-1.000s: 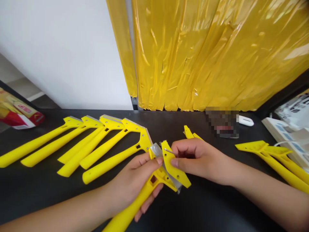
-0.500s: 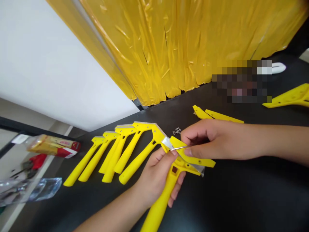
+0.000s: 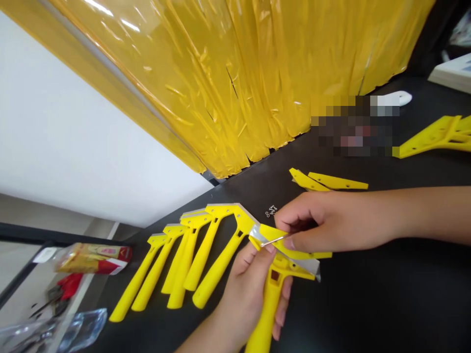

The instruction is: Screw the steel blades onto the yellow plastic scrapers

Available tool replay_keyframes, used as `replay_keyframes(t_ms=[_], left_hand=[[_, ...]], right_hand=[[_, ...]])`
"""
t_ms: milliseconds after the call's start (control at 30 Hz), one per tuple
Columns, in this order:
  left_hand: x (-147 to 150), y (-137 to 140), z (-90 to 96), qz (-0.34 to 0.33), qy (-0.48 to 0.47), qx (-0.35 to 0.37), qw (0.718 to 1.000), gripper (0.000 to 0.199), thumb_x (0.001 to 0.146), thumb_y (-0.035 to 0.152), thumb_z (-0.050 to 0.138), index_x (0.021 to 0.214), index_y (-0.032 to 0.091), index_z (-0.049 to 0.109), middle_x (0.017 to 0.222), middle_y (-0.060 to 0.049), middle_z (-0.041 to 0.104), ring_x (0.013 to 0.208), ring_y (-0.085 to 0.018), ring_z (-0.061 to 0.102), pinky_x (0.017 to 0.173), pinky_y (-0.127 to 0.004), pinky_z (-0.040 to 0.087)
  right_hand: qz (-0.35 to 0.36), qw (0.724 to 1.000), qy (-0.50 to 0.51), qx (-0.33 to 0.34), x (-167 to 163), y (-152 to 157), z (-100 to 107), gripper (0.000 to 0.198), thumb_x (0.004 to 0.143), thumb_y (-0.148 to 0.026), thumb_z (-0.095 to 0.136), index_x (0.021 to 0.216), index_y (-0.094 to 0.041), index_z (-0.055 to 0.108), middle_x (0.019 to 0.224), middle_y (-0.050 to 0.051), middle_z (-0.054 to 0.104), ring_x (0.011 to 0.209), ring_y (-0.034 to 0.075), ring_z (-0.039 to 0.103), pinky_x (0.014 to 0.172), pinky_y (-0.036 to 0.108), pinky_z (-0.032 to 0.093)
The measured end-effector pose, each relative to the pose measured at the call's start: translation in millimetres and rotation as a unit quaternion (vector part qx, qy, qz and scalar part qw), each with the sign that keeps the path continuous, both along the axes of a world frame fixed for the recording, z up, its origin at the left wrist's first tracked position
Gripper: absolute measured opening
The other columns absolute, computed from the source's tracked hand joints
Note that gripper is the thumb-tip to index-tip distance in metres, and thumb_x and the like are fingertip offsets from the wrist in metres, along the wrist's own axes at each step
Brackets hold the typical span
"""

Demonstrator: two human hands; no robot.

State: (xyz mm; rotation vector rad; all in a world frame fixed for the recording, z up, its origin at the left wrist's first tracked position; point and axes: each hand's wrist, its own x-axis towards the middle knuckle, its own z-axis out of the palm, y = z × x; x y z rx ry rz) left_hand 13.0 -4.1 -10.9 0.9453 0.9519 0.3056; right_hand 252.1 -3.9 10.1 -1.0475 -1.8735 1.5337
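Note:
My left hand [image 3: 250, 282] is closed around a yellow scraper [image 3: 270, 299], its handle pointing down toward me and its wide head facing away. A metal blade [image 3: 311, 266] shows along the head and pokes out at its right end. Above the head, my right hand [image 3: 316, 220] is closed in a pinch on a thin metal rod [image 3: 273, 241], whose tip is by my left thumb. A yellow cover strip [image 3: 270, 231] lies under my right fingers, over the blade. My fingers hide part of the strip.
Several yellow scrapers [image 3: 178, 274] lie in a row on the black table [image 3: 368, 304]. Small screws [image 3: 271, 211] sit behind my hands, near two yellow strips [image 3: 338, 181]. Another yellow part [image 3: 434, 137] lies far right. Yellow plastic sheeting [image 3: 239, 88] hangs behind.
The view has shifted and tilted slightly. The strip's right end stands further from the scraper head, so more blade shows. Both hands keep their grip.

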Motion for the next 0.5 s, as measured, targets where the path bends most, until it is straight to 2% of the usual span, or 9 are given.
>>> replay_keyframes(t_ms=[100, 267, 500], left_hand=[[-0.4, -0.6, 0.5, 0.0, -0.001, -0.003, 1.0, 0.044, 0.101, 0.062, 0.06, 0.098, 0.019, 0.059, 0.061, 0.002, 0.064, 0.029, -0.011, 0.047, 0.027, -0.02, 0.037], [-1.3, -2.5, -1.6, -0.003, -0.035, 0.004, 0.999, 0.045, 0.101, 0.064, 0.062, 0.103, 0.02, 0.059, 0.061, 0.003, 0.064, 0.034, -0.011, 0.051, 0.029, -0.019, 0.043], [0.6, 0.0, 1.3, -0.022, -0.06, 0.026, 0.998, 0.04, 0.104, 0.058, 0.058, 0.094, 0.019, 0.06, 0.062, 0.002, 0.063, 0.036, -0.01, 0.052, 0.029, -0.017, 0.044]], right_hand=[[0.006, 1.0, 0.003, -0.012, 0.5, -0.5, -0.3, 0.034, 0.103, -0.049, 0.063, 0.083, -0.021, 0.061, 0.078, -0.002, 0.055, 0.067, 0.012, 0.046, 0.056, 0.026, 0.035], [0.009, 1.0, 0.001, -0.025, -0.2, -1.9, -2.0, 0.042, 0.102, -0.056, 0.067, 0.081, -0.021, 0.056, 0.075, -0.004, 0.048, 0.068, 0.011, 0.042, 0.058, 0.026, 0.033], [-0.003, 0.999, 0.014, -0.052, 0.2, -3.9, -4.2, 0.04, 0.101, -0.054, 0.073, 0.084, -0.02, 0.06, 0.073, -0.006, 0.048, 0.067, 0.01, 0.041, 0.058, 0.025, 0.032]])
